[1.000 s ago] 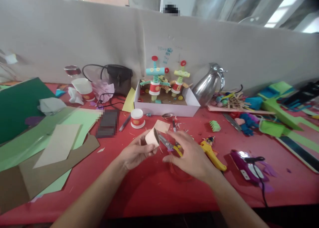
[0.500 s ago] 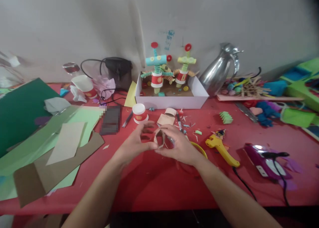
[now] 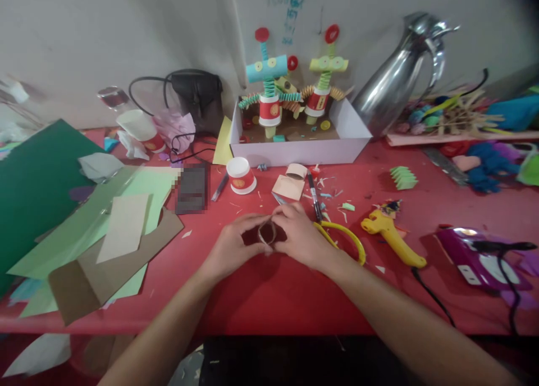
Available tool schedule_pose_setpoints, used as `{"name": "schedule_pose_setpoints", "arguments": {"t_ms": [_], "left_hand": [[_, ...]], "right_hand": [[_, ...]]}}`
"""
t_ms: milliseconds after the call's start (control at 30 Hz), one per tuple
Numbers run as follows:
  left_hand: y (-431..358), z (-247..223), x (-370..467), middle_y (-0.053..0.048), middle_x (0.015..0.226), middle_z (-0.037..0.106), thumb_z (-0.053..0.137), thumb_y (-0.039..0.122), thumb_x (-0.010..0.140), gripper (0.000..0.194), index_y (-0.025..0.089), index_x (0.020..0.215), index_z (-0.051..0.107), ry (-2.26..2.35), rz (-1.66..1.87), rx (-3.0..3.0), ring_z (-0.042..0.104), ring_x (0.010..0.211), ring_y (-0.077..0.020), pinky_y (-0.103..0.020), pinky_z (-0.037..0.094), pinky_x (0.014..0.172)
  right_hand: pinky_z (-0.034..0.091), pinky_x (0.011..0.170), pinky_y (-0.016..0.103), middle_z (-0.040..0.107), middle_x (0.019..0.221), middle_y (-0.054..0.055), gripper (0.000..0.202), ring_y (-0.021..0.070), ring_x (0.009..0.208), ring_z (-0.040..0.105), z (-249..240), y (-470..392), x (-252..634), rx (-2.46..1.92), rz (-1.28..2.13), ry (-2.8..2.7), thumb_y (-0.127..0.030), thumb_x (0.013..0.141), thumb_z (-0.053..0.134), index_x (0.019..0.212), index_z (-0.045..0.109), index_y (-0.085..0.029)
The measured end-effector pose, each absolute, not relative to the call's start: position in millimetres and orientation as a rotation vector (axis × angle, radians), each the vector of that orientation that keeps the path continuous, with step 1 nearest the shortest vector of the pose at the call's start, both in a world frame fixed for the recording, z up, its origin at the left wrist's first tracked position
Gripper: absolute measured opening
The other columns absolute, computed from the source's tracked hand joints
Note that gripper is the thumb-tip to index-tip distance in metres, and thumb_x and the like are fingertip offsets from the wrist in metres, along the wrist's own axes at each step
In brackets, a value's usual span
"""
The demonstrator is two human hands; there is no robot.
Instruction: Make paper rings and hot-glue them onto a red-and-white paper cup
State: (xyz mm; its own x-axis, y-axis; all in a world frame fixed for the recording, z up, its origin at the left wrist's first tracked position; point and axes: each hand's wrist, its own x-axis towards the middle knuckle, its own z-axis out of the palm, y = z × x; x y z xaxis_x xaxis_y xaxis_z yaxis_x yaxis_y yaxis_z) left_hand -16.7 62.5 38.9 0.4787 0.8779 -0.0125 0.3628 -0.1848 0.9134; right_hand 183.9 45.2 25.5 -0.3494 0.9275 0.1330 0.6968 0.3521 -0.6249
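Short tan paper ring, centred above a red counter. The left hand and right hand are close together, fingertips clamped on its opposite sides. A light, even pinch should spare it creases. From the hands: red-and-white paper cup, eleven o'clock; yellow looped scissor handles, then yellow plastic glue gun, three o'clock.

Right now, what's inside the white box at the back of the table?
The white box holds two paper-cup figures, one blue-headed, one green-headed, and small coloured pieces on a brown floor. The front wall and the figures cover some floor.
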Motion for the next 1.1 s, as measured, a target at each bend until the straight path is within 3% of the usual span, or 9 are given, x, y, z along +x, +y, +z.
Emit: {"name": "schedule_pose_setpoints", "arguments": {"t_ms": [133,367,433,600,700,833,900,1000,1100], "left_hand": [[60.1,38.7,-12.7,-0.004,0.129,0.069,0.087,0.027,0.067,0.059,0.030,0.123,0.069,1.106,0.704,1.831,0.062,0.121,-0.0261,-0.040,0.044,0.107],[58.8,28.8,-10.0,0.000,0.100,0.078,0.076,0.022,0.078,0.027,0.028,0.104,0.075,1.130,0.714,1.760,0.072,0.093,-0.0214,-0.036,0.056,0.089],[59.3,27.7,-11.5,-0.001,0.109,0.076,0.076,0.022,0.077,0.035,0.029,0.112,0.072,1.124,0.704,1.801,0.071,0.101,-0.0224,-0.039,0.054,0.095],[60.1,28.1,-15.4,-0.010,0.144,0.054,0.092,0.030,0.055,0.096,0.029,0.140,0.048,1.213,0.690,1.972,0.051,0.131,-0.0319,-0.050,0.045,0.107],[60.3,26.2,-11.0,-0.011,0.134,0.058,0.091,0.031,0.055,0.089,0.025,0.134,0.050,1.274,0.693,2.027,0.055,0.124,-0.0316,-0.049,0.048,0.103],[67.2,24.7,-4.2,-0.006,0.114,0.070,0.077,0.023,0.073,0.044,0.025,0.115,0.063,1.214,0.637,2.001,0.065,0.107,-0.0258,-0.044,0.052,0.096],[73.1,26.1,-8.1,-0.005,0.124,0.068,0.073,0.019,0.074,0.056,0.028,0.128,0.058,1.110,0.609,1.983,0.063,0.115,-0.0254,-0.043,0.050,0.101],[77.7,30.3,-26.5,-0.007,0.150,0.051,0.078,0.023,0.068,0.092,0.033,0.151,0.037,1.073,0.527,2.031,0.049,0.137,-0.0292,-0.046,0.043,0.110],[68.6,33.6,-48.6,-0.010,0.152,0.049,0.082,0.030,0.064,0.091,0.030,0.148,0.045,1.374,0.488,2.107,0.045,0.139,-0.0363,-0.052,0.042,0.110]], "right_hand": [[0.043,0.102,0.047,0.060,0.117,0.011,0.047,0.0298,0.114,0.045,22.4,47.1,192.2,-1.441,0.603,-2.133,-0.031,0.071,0.087,0.113,0.070,-0.017],[0.044,0.096,0.045,0.063,0.107,0.009,0.021,0.0285,0.107,0.046,20.4,44.3,189.7,-1.444,0.550,-2.158,-0.034,0.079,0.081,0.094,0.077,-0.020],[0.044,0.097,0.046,0.063,0.110,0.010,0.022,0.0295,0.109,0.046,21.5,43.7,189.3,-1.462,0.544,-2.169,-0.035,0.078,0.081,0.094,0.077,-0.021],[0.039,0.105,0.052,0.060,0.119,0.010,0.049,0.0336,0.118,0.044,34.0,45.3,199.4,-1.530,0.533,-2.152,-0.041,0.066,0.090,0.109,0.075,-0.022],[0.040,0.106,0.049,0.061,0.119,0.007,0.042,0.0307,0.120,0.047,48.5,44.3,208.8,-1.585,0.596,-2.066,-0.036,0.070,0.088,0.109,0.074,-0.026],[0.045,0.101,0.044,0.064,0.114,0.005,0.033,0.0271,0.116,0.054,63.2,31.3,221.2,-1.673,0.595,-2.014,-0.031,0.076,0.084,0.107,0.073,-0.026],[0.048,0.098,0.044,0.066,0.110,0.005,0.032,0.0267,0.111,0.057,63.4,17.8,228.0,-1.712,0.543,-2.028,-0.029,0.078,0.082,0.108,0.071,-0.024],[0.048,0.099,0.047,0.065,0.111,0.008,0.035,0.0285,0.109,0.059,52.9,-9.1,239.7,-1.763,0.433,-2.027,-0.028,0.082,0.078,0.115,0.067,-0.021],[0.048,0.101,0.051,0.063,0.118,0.010,0.044,0.0306,0.114,0.058,36.5,-35.1,251.5,-1.804,0.355,-1.995,-0.028,0.085,0.073,0.127,0.061,-0.022]]}}
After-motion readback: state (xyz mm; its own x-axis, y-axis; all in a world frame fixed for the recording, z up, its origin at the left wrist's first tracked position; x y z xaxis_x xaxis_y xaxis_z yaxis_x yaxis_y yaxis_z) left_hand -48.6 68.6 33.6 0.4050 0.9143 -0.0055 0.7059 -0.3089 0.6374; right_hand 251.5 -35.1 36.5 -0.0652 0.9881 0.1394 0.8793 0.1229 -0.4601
